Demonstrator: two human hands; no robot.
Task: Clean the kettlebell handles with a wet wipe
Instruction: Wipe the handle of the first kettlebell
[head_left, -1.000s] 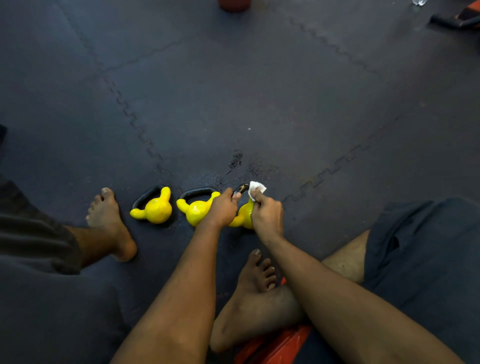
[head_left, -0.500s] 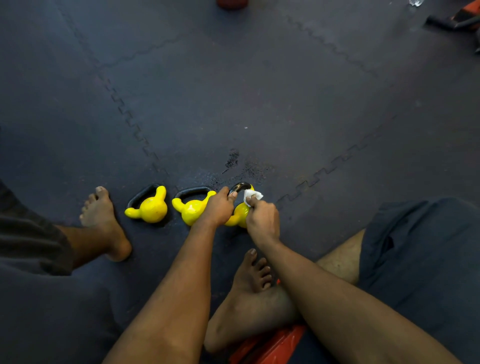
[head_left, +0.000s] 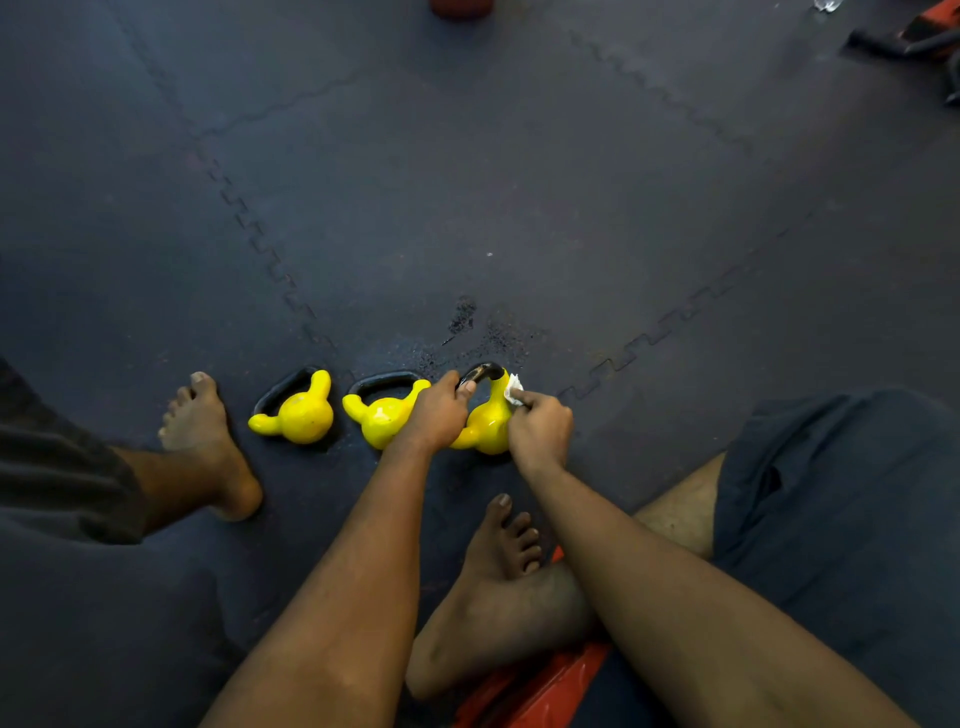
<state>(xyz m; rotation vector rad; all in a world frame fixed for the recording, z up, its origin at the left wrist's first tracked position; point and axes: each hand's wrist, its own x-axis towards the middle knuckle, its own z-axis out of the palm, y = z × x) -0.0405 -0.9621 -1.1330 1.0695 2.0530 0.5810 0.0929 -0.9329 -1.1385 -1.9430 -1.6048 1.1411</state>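
Against the right leg of the black loop handle (head_left: 483, 372) on the rightmost yellow kettlebell (head_left: 488, 423), the right hand (head_left: 540, 431) pinches a white wet wipe (head_left: 513, 388); the left hand (head_left: 439, 415) grips its left leg.

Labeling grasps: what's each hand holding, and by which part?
Left hand grips the rightmost kettlebell by its black handle; right hand pinches the white wipe at its lower end, against the handle's right side.
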